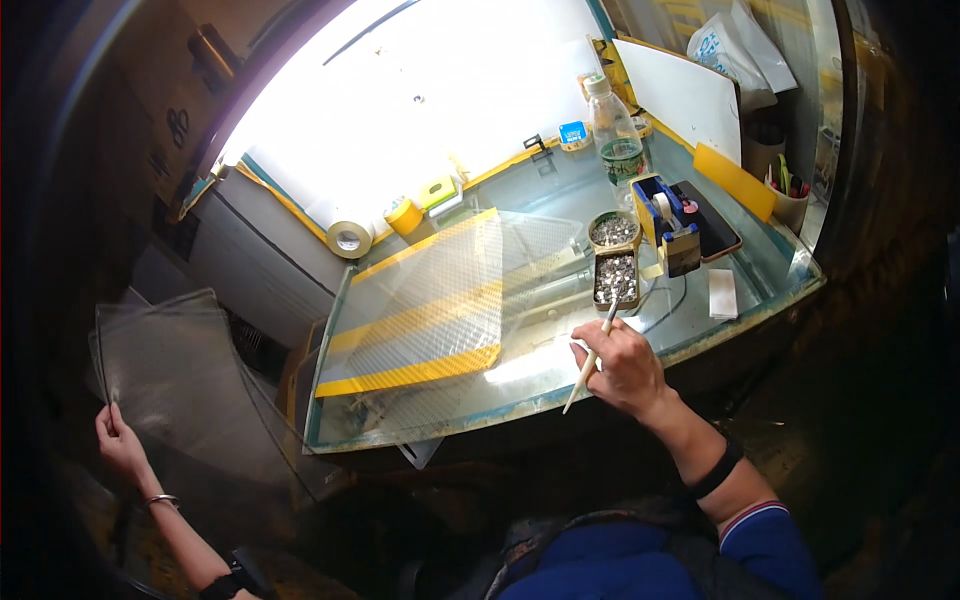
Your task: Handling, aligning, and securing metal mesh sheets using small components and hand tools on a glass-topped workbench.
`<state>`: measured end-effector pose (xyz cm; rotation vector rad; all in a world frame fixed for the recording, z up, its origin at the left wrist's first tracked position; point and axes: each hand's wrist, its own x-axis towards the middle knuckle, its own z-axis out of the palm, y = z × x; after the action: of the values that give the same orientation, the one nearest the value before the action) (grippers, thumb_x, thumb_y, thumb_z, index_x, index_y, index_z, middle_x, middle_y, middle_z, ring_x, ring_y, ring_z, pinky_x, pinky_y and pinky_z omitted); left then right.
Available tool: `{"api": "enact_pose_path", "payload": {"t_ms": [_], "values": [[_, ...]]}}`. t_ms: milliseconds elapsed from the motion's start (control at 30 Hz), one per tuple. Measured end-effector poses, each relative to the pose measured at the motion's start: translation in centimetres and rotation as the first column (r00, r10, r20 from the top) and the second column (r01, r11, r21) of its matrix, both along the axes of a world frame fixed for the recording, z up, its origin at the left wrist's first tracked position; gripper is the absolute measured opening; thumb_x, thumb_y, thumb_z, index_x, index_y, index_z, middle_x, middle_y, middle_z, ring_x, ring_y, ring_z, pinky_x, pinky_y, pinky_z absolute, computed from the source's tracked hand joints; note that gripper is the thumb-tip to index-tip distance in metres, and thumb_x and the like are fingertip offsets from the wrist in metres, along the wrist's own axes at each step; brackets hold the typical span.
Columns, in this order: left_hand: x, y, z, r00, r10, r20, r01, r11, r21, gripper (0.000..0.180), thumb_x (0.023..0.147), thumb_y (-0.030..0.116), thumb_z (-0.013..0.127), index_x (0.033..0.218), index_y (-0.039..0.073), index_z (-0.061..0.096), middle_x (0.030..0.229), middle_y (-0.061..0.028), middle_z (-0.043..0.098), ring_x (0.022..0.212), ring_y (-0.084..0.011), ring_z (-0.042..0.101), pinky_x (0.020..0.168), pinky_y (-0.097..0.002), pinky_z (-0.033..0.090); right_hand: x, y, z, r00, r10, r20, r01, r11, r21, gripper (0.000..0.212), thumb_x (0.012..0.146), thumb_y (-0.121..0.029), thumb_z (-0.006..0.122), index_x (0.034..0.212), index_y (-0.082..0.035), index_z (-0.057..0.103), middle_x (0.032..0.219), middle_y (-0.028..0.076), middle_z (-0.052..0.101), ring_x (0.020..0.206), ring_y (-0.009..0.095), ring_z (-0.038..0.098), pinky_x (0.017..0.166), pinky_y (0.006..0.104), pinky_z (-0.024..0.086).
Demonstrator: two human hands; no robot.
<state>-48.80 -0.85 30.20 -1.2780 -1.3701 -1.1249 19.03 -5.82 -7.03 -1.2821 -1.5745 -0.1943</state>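
My left hand (121,446) is closed on the edge of a see-through plastic sheet (165,350), off the left side of the glass table; several sheets seem to overlap there. In my right hand (628,370) is a slim cream-coloured stick tool (584,378), pinched between thumb and fingers. Its dark upper tip is at the near end of a rectangular tin (615,280) full of small silvery and dark bits. A round tin (613,231) of similar bits stands just behind. On the table lies another see-through sheet (420,310) with yellow stripes.
Along the back are a tape roll (349,239), a yellow roll (404,216) and a plastic bottle (618,140). A blue tape dispenser (660,215), a dark phone-like slab (708,222) and a white card (722,294) sit on the right of the glass table (450,418).
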Motion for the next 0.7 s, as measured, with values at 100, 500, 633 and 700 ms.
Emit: {"api": "enact_pose_path", "payload": {"t_ms": [100, 500, 633, 700], "values": [[9.6, -0.4, -2.1, 0.964, -0.184, -0.192, 0.200, 0.978, 0.064, 0.020, 0.097, 0.025, 0.068, 0.097, 0.005, 0.071, 0.086, -0.0051, 0.073, 0.077, -0.0122, 0.067, 0.068, -0.0289, 0.052, -0.4, -0.1, 0.1, 1.000, 0.020, -0.019, -0.020, 1.000, 0.012, 0.017, 0.081, -0.007, 0.072, 0.095, -0.004, 0.064, 0.083, 0.014, 0.067, 0.084, 0.034, 0.065, 0.076, 0.0412, 0.054], [40.8, 3.5, -27.8, 0.624, -0.769, -0.141, 0.349, 0.436, -0.830, 0.011, 0.085, 0.005, 0.065, 0.080, 0.004, 0.055, 0.075, -0.0154, 0.059, 0.071, -0.0322, 0.064, 0.061, -0.0430, 0.052, -0.2, -0.2, 0.3, 0.999, 0.010, 0.041, -0.010, 1.000, 0.008, 0.018, 0.080, -0.007, 0.071, 0.095, -0.003, 0.063, 0.083, 0.014, 0.067, 0.081, 0.034, 0.064, 0.074, 0.0408, 0.053], [43.1, 2.6, -31.1, 0.566, -0.809, -0.156, 0.240, 0.343, -0.908, 0.010, 0.087, 0.011, 0.062, 0.082, 0.005, 0.056, 0.078, -0.0146, 0.060, 0.072, -0.0317, 0.065, 0.061, -0.0429, 0.054, -0.5, -0.1, 0.4, 0.999, 0.019, 0.036, -0.020, 0.999, 0.034, 0.019, 0.080, -0.008, 0.072, 0.096, -0.002, 0.063, 0.085, 0.014, 0.068, 0.080, 0.033, 0.064, 0.075, 0.0401, 0.053], [43.4, 2.7, -31.4, 0.549, -0.812, -0.198, 0.224, 0.371, -0.901, 0.011, 0.088, 0.013, 0.062, 0.082, 0.005, 0.057, 0.079, -0.0141, 0.060, 0.073, -0.0314, 0.065, 0.062, -0.0427, 0.053, -0.4, -0.2, 0.2, 1.000, 0.011, 0.029, -0.011, 1.000, 0.016, 0.021, 0.080, -0.008, 0.072, 0.098, -0.002, 0.062, 0.090, 0.015, 0.068, 0.085, 0.034, 0.065, 0.078, 0.0407, 0.053]]}}
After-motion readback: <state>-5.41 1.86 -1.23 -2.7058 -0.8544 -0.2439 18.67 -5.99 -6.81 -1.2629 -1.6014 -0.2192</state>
